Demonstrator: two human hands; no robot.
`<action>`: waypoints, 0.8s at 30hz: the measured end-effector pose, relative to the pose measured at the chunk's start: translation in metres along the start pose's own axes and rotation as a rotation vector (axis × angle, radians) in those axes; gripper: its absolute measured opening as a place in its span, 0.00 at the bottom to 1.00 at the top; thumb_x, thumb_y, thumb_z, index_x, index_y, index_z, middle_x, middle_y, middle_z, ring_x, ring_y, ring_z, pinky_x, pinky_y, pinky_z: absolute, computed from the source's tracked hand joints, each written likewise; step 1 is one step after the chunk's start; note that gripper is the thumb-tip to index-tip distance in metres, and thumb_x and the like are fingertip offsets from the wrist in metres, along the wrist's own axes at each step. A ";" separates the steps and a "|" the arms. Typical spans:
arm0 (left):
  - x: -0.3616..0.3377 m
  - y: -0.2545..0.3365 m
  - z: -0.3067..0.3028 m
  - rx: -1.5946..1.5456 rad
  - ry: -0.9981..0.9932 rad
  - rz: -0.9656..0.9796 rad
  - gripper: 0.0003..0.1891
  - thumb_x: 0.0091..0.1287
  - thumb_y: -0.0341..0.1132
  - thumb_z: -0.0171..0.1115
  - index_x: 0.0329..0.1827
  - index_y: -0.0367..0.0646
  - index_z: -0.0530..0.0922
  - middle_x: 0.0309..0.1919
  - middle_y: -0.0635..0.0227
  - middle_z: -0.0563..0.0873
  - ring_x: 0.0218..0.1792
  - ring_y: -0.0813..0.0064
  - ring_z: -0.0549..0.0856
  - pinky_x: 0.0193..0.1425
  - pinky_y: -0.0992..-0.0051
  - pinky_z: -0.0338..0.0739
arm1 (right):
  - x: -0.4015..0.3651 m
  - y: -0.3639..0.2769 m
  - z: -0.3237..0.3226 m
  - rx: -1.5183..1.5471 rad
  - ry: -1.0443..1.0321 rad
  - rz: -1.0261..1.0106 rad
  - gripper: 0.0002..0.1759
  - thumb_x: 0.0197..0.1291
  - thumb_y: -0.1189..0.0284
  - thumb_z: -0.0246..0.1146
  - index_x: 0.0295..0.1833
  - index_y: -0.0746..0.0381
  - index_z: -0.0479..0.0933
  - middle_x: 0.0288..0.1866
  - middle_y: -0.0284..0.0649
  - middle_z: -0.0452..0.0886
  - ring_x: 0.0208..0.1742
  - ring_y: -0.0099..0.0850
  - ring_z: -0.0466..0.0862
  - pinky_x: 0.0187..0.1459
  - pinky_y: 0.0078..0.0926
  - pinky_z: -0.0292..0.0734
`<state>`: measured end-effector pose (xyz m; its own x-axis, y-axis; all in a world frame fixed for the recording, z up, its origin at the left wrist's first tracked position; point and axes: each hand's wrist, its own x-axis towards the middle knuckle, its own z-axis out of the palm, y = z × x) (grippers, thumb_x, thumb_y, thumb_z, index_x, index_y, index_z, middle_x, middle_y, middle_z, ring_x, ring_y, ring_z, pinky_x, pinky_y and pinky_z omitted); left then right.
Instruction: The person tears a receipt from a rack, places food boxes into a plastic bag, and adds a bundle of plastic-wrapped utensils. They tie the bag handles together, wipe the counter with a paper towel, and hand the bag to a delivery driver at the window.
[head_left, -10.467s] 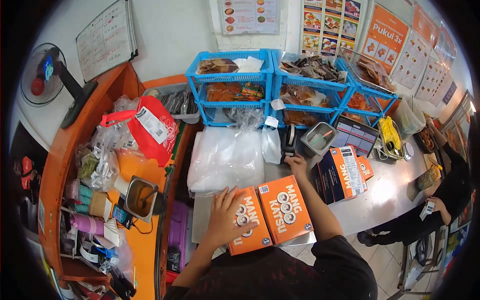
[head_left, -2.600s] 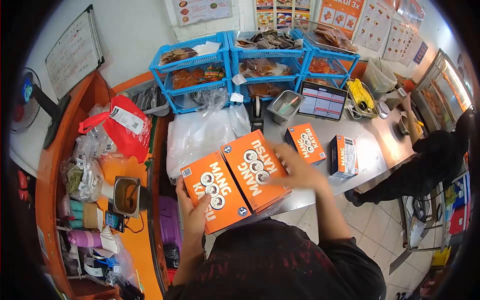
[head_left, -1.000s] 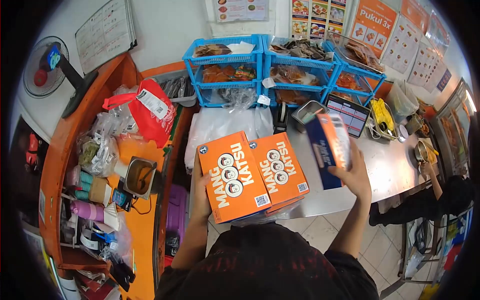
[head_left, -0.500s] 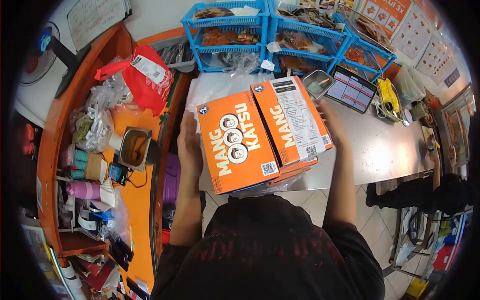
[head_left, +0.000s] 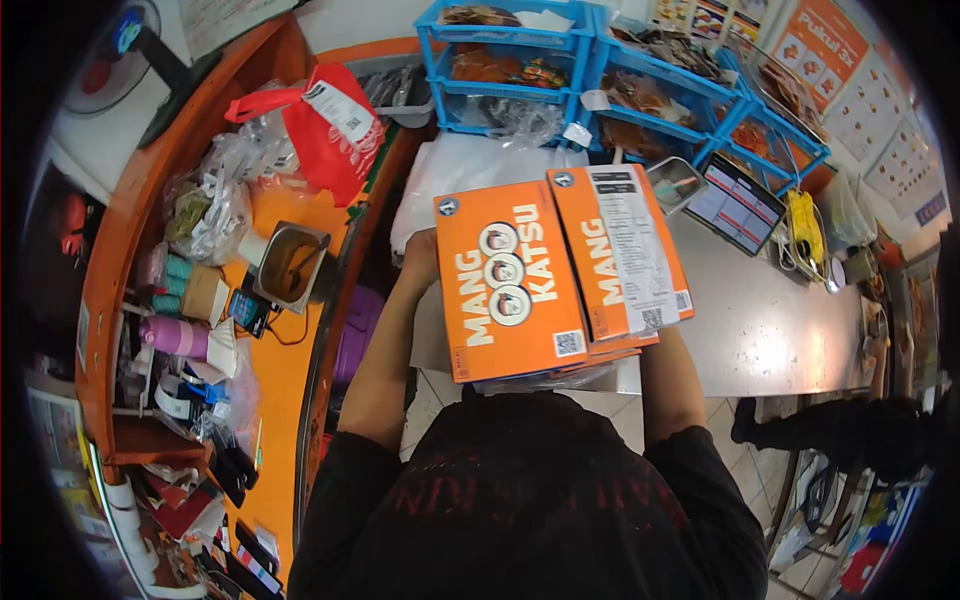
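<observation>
Two orange boxes lie side by side on top of others at the near edge of the metal table. The left box (head_left: 510,285) shows three round faces and white lettering. A printed receipt lies over the right box (head_left: 585,270). My left hand (head_left: 422,258) is at the left side of the left box, its fingers hidden behind the box. Of my right arm only the forearm shows, running up to the lower right corner of the boxes; the hand is hidden beneath or behind them. Clear plastic (head_left: 560,378) shows under the stack.
Blue tiered baskets (head_left: 505,88) stand at the back, with a tablet (head_left: 735,205) and a metal tray (head_left: 675,185) near them. A red bag (head_left: 335,135) and a metal container (head_left: 290,265) are on the orange counter at left. Another person's dark clothing (head_left: 850,430) shows at right.
My right hand has moved down from the right side of the boxes and out of sight. My left hand's fingers have gone behind the left box. The view has shifted, with the boxes further right.
</observation>
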<state>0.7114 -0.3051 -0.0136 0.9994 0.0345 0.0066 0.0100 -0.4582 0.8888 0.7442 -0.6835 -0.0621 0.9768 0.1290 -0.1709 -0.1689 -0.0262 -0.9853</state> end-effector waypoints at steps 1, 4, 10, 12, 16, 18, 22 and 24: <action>-0.006 -0.002 0.002 -0.158 -0.005 -0.004 0.12 0.61 0.37 0.61 0.39 0.35 0.81 0.34 0.67 0.86 0.32 0.81 0.81 0.36 0.79 0.75 | -0.001 -0.011 -0.005 0.010 0.019 -0.010 0.23 0.64 0.62 0.53 0.58 0.67 0.69 0.51 0.46 0.77 0.49 0.30 0.76 0.53 0.29 0.71; -0.025 -0.013 0.008 -0.249 0.085 -0.259 0.15 0.62 0.39 0.60 0.44 0.36 0.80 0.38 0.66 0.85 0.37 0.81 0.81 0.40 0.78 0.74 | 0.002 -0.028 -0.017 0.020 0.048 -0.035 0.23 0.64 0.62 0.53 0.58 0.68 0.70 0.51 0.46 0.77 0.49 0.30 0.76 0.53 0.29 0.71; -0.002 -0.006 0.007 -0.230 -0.079 -0.660 0.21 0.64 0.42 0.55 0.53 0.35 0.76 0.45 0.62 0.82 0.42 0.74 0.79 0.47 0.73 0.72 | -0.009 0.020 -0.004 -0.007 0.044 -0.016 0.22 0.63 0.64 0.54 0.57 0.68 0.70 0.51 0.46 0.77 0.50 0.30 0.76 0.53 0.29 0.71; 0.010 -0.008 0.005 -0.663 -0.201 -0.463 0.20 0.65 0.41 0.53 0.52 0.33 0.76 0.46 0.61 0.82 0.44 0.73 0.79 0.48 0.71 0.73 | -0.012 0.028 -0.002 -0.013 0.052 -0.023 0.22 0.63 0.64 0.54 0.57 0.68 0.70 0.52 0.46 0.77 0.50 0.30 0.76 0.53 0.29 0.71; -0.026 0.065 -0.014 -0.904 -0.064 -0.332 0.16 0.63 0.34 0.54 0.49 0.34 0.76 0.47 0.60 0.81 0.48 0.73 0.78 0.53 0.73 0.71 | -0.015 0.024 -0.004 -0.035 0.083 -0.058 0.21 0.63 0.65 0.54 0.57 0.68 0.70 0.52 0.46 0.77 0.50 0.30 0.76 0.54 0.29 0.70; -0.039 0.028 -0.018 -0.787 -0.070 -0.250 0.17 0.62 0.34 0.54 0.52 0.36 0.75 0.47 0.64 0.81 0.52 0.72 0.76 0.56 0.74 0.69 | -0.021 0.020 -0.011 -0.061 0.095 -0.068 0.21 0.63 0.65 0.54 0.56 0.68 0.70 0.52 0.46 0.78 0.50 0.30 0.76 0.54 0.29 0.70; -0.107 0.045 0.019 -0.543 0.058 -0.386 0.16 0.65 0.37 0.51 0.52 0.38 0.74 0.46 0.65 0.81 0.50 0.73 0.78 0.55 0.74 0.69 | -0.076 0.046 -0.016 -0.319 0.086 -0.122 0.21 0.63 0.66 0.55 0.56 0.68 0.71 0.52 0.46 0.78 0.50 0.29 0.76 0.54 0.29 0.70; -0.141 0.025 0.034 -0.417 0.037 -0.289 0.16 0.65 0.37 0.51 0.51 0.38 0.74 0.45 0.65 0.81 0.48 0.73 0.79 0.53 0.74 0.70 | -0.112 0.055 -0.004 -0.468 0.067 -0.165 0.20 0.63 0.67 0.55 0.56 0.69 0.71 0.52 0.46 0.78 0.51 0.29 0.76 0.54 0.29 0.70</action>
<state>0.5721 -0.3514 -0.0077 0.9559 0.1428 -0.2566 0.2636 -0.0321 0.9641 0.6262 -0.7034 -0.0969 0.9944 0.1054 0.0028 0.0507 -0.4547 -0.8892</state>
